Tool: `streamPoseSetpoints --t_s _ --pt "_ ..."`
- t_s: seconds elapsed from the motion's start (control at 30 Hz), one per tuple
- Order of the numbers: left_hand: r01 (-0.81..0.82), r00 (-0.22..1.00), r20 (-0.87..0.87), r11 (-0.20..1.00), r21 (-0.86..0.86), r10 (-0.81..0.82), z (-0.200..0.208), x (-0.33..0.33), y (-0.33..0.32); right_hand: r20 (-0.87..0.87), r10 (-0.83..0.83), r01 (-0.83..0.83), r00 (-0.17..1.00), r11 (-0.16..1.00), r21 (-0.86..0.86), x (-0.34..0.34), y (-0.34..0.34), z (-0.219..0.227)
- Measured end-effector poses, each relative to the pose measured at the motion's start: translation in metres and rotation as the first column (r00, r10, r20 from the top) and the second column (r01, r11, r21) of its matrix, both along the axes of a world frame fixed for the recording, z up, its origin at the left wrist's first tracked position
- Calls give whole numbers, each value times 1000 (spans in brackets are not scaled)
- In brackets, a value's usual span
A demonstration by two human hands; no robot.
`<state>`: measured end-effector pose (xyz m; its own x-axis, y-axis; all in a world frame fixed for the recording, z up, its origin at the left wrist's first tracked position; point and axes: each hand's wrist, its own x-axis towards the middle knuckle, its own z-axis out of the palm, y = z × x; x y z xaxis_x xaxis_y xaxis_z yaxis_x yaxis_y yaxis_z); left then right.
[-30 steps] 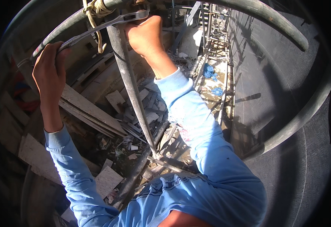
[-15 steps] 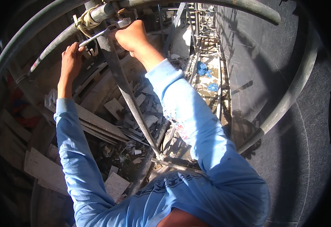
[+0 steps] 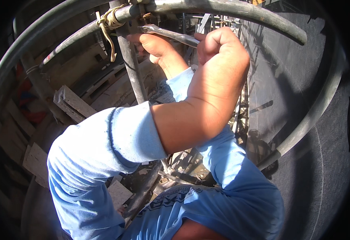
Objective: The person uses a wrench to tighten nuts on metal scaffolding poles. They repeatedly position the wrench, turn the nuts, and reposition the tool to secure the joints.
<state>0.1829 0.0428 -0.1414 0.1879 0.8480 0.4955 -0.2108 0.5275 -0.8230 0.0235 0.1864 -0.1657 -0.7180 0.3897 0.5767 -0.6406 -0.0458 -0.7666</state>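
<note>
A metal wrench lies slantwise below the horizontal scaffold tube. Its head meets a bolt and clamp beside the upright pole. My left hand, its arm crossed over my right arm, is closed round the handle's right end. Under the wrench head, my right hand has bent fingers against the clamp and pole. Its fingertips are partly hidden, so what they grip cannot be made out. A pale rope is knotted round the tube just left of the pole.
Curved-looking scaffold tubes frame the right side before a dark wall. Below left lie boards and broken slabs among rubble. A lower tube joint sits beneath my arms.
The wrench has swung from the left of the pole to its right. My left hand, on its handle, has crossed over my right arm. The view has shifted slightly.
</note>
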Motion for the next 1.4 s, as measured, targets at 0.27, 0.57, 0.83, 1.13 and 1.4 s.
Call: streamPoseSetpoints --t_s 0.27,0.57,0.83,1.13,1.4 --pt "323 832 393 917 232 -393 2 -86 -70 -201 -412 429 889 902 45 -28 -3 -13" --pt "457 373 512 633 625 -774 -9 -320 -96 -189 -898 917 398 392 68 -42 -25 -4" --pt "515 165 580 571 639 -798 -4 -403 21 -168 -833 850 527 522 78 -26 -17 1" --pt "483 247 556 599 639 -793 -21 -364 -53 68 -119 116 991 992 45 3 2 7" --pt "650 677 277 730 211 -682 6 -79 -75 72 76 -82 995 993 88 12 44 2"
